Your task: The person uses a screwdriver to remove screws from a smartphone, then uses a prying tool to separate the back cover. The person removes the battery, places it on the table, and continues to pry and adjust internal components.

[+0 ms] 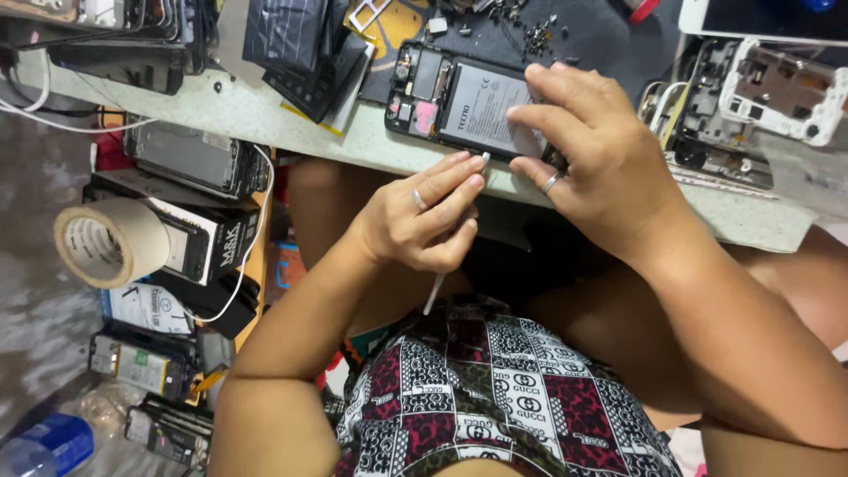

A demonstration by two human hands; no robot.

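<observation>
An opened black phone (459,102) lies at the table's near edge, back cover off, with its grey battery and circuit board exposed. My right hand (587,155) rests on the phone's right end, fingers spread over the battery, a ring on one finger. My left hand (424,221) pinches a thin pale tool (435,291) like a pen. The tool's tip touches the phone's lower edge, just beside my right fingers. The tool's lower end sticks out below my left hand, above my patterned shirt.
White phone frames and bare boards (760,88) crowd the table's right. A stack of dark batteries (305,53) and loose screws (530,35) lie behind the phone. On the left are a tape roll (106,240), boxes, phone parts, a white cable and a blue-capped bottle (44,446).
</observation>
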